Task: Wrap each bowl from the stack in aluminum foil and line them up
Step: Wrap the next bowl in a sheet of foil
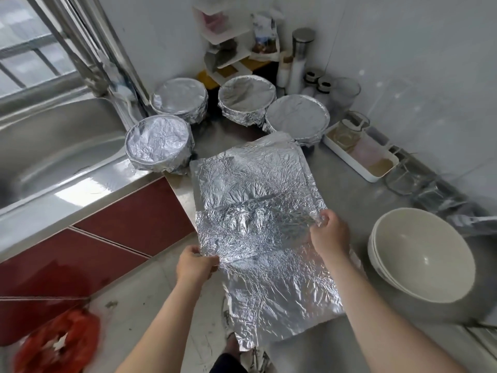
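Fresh foil in hand!
My left hand [195,263] and right hand [329,232] pinch the foil sheet [255,227] by its edges, fingers curled; next, a bowl from the stack [422,254].

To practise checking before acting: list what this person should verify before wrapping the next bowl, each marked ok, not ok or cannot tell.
1. Left hand pinches the foil sheet: ok.
2. Right hand pinches its opposite edge: ok.
3. Only one sheet lifted off the foil pile: cannot tell.
4. Unwrapped bowls waiting at right: ok.
5. Bowl placed under the sheet: not ok.
6. Four wrapped bowls stand behind the pile: ok.
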`<control>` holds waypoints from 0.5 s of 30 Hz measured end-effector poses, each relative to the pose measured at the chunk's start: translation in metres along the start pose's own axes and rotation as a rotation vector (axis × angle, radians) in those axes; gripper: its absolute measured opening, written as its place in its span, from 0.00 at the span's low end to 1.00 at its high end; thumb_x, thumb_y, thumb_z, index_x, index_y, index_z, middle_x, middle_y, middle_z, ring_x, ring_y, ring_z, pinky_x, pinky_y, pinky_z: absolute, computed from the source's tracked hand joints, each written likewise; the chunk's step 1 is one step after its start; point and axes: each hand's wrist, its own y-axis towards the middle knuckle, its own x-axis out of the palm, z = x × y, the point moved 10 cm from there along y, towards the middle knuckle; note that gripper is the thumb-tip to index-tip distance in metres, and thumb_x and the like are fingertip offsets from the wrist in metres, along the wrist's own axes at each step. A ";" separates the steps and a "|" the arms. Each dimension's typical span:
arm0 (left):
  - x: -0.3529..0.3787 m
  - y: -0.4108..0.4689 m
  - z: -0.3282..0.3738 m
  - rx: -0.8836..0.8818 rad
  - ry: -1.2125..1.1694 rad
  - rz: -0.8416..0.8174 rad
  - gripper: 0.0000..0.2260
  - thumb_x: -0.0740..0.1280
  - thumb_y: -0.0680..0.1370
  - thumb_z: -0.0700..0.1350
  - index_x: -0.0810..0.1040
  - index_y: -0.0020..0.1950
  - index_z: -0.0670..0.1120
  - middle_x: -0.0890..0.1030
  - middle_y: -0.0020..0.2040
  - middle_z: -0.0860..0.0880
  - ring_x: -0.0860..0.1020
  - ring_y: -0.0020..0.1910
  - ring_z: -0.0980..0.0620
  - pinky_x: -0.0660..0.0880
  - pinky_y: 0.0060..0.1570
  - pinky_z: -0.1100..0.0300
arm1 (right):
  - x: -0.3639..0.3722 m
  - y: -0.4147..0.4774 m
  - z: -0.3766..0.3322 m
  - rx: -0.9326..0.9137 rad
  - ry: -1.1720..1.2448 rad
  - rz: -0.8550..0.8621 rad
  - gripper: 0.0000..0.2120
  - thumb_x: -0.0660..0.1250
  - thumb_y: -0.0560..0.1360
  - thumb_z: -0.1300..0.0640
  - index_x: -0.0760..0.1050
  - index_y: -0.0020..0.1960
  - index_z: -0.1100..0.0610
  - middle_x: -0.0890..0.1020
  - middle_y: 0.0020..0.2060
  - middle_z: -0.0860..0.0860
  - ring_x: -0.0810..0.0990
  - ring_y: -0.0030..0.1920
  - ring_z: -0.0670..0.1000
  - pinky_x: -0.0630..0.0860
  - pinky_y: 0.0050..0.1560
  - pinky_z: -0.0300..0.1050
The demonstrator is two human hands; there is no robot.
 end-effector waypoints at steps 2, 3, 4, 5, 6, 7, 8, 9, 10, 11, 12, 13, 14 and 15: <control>0.001 -0.004 0.003 0.021 0.165 0.003 0.18 0.76 0.67 0.38 0.73 0.52 0.42 0.83 0.36 0.44 0.82 0.34 0.47 0.82 0.45 0.45 | 0.002 -0.001 -0.007 -0.073 -0.140 -0.062 0.19 0.66 0.73 0.62 0.72 0.64 0.58 0.76 0.58 0.59 0.73 0.59 0.60 0.70 0.59 0.50; 0.001 -0.007 0.007 0.040 0.235 0.013 0.18 0.76 0.67 0.40 0.71 0.51 0.43 0.83 0.36 0.45 0.82 0.34 0.47 0.81 0.43 0.47 | 0.005 -0.001 -0.007 -0.097 -0.199 -0.104 0.22 0.66 0.74 0.61 0.69 0.68 0.58 0.75 0.61 0.60 0.71 0.62 0.60 0.69 0.62 0.50; -0.001 -0.011 0.010 0.054 0.277 0.029 0.19 0.76 0.66 0.41 0.70 0.51 0.43 0.83 0.39 0.45 0.81 0.36 0.46 0.80 0.40 0.50 | 0.007 -0.003 -0.009 -0.124 -0.253 -0.140 0.26 0.65 0.75 0.60 0.65 0.72 0.58 0.73 0.65 0.60 0.68 0.65 0.60 0.67 0.65 0.50; -0.002 -0.014 0.013 0.067 0.292 0.045 0.21 0.76 0.67 0.43 0.69 0.52 0.44 0.81 0.42 0.45 0.80 0.39 0.46 0.77 0.38 0.53 | 0.010 -0.005 -0.008 -0.140 -0.296 -0.173 0.29 0.65 0.75 0.59 0.62 0.75 0.58 0.70 0.68 0.60 0.66 0.68 0.61 0.64 0.68 0.51; -0.003 -0.016 0.015 0.076 0.288 0.067 0.21 0.76 0.68 0.44 0.69 0.54 0.45 0.80 0.45 0.45 0.79 0.41 0.45 0.76 0.39 0.54 | 0.012 -0.007 -0.007 -0.153 -0.320 -0.194 0.31 0.66 0.75 0.58 0.60 0.76 0.58 0.68 0.70 0.59 0.64 0.70 0.61 0.62 0.70 0.52; -0.006 -0.017 0.016 0.080 0.272 0.095 0.21 0.75 0.69 0.45 0.70 0.57 0.46 0.80 0.48 0.45 0.79 0.44 0.45 0.76 0.41 0.54 | 0.011 -0.009 -0.006 -0.157 -0.330 -0.202 0.32 0.66 0.75 0.58 0.59 0.76 0.57 0.67 0.71 0.59 0.63 0.71 0.60 0.61 0.71 0.52; -0.008 -0.017 0.016 0.083 0.267 0.122 0.20 0.74 0.71 0.47 0.72 0.59 0.46 0.81 0.50 0.45 0.80 0.46 0.44 0.75 0.42 0.55 | 0.010 -0.010 -0.006 -0.163 -0.327 -0.197 0.32 0.67 0.75 0.58 0.60 0.76 0.57 0.68 0.70 0.59 0.64 0.70 0.60 0.61 0.71 0.52; -0.009 -0.018 0.018 0.093 0.295 0.143 0.18 0.72 0.73 0.48 0.75 0.60 0.45 0.82 0.51 0.45 0.80 0.46 0.45 0.74 0.41 0.56 | 0.008 -0.010 -0.006 -0.162 -0.317 -0.190 0.32 0.68 0.75 0.59 0.61 0.76 0.57 0.69 0.69 0.60 0.66 0.68 0.60 0.63 0.70 0.51; -0.011 -0.020 0.020 0.108 0.330 0.165 0.15 0.70 0.75 0.49 0.78 0.58 0.44 0.82 0.48 0.46 0.79 0.44 0.45 0.71 0.37 0.56 | 0.005 -0.010 -0.006 -0.149 -0.291 -0.179 0.31 0.68 0.75 0.60 0.62 0.75 0.56 0.70 0.67 0.60 0.68 0.67 0.60 0.64 0.68 0.50; -0.014 -0.021 0.022 0.124 0.343 0.195 0.11 0.68 0.76 0.49 0.79 0.54 0.44 0.82 0.44 0.46 0.78 0.42 0.46 0.70 0.35 0.56 | 0.003 -0.009 -0.005 -0.124 -0.261 -0.169 0.30 0.69 0.74 0.60 0.64 0.73 0.56 0.71 0.65 0.60 0.70 0.65 0.60 0.66 0.67 0.50; -0.016 -0.022 0.024 0.134 0.320 0.223 0.08 0.68 0.77 0.48 0.80 0.49 0.44 0.81 0.40 0.47 0.77 0.41 0.45 0.70 0.36 0.55 | 0.001 -0.007 -0.005 -0.106 -0.231 -0.159 0.28 0.69 0.74 0.60 0.65 0.72 0.57 0.73 0.65 0.60 0.72 0.64 0.60 0.68 0.66 0.51; -0.018 -0.024 0.025 0.141 0.289 0.242 0.06 0.69 0.77 0.47 0.79 0.46 0.44 0.80 0.39 0.48 0.77 0.41 0.45 0.69 0.37 0.55 | -0.001 -0.006 -0.004 -0.081 -0.211 -0.157 0.27 0.70 0.74 0.59 0.67 0.71 0.58 0.74 0.64 0.59 0.74 0.63 0.60 0.71 0.65 0.52; -0.019 -0.024 0.026 0.142 0.254 0.249 0.05 0.70 0.76 0.46 0.79 0.44 0.45 0.80 0.39 0.48 0.77 0.41 0.45 0.70 0.38 0.56 | -0.002 -0.003 -0.003 -0.052 -0.195 -0.162 0.25 0.70 0.74 0.58 0.69 0.69 0.60 0.76 0.62 0.59 0.76 0.60 0.59 0.74 0.61 0.52; -0.018 -0.024 0.025 0.127 0.202 0.240 0.04 0.72 0.75 0.45 0.79 0.43 0.46 0.81 0.40 0.48 0.78 0.41 0.45 0.71 0.38 0.57 | -0.003 -0.001 -0.003 -0.022 -0.180 -0.167 0.21 0.70 0.74 0.57 0.72 0.65 0.60 0.79 0.59 0.58 0.79 0.56 0.58 0.77 0.55 0.51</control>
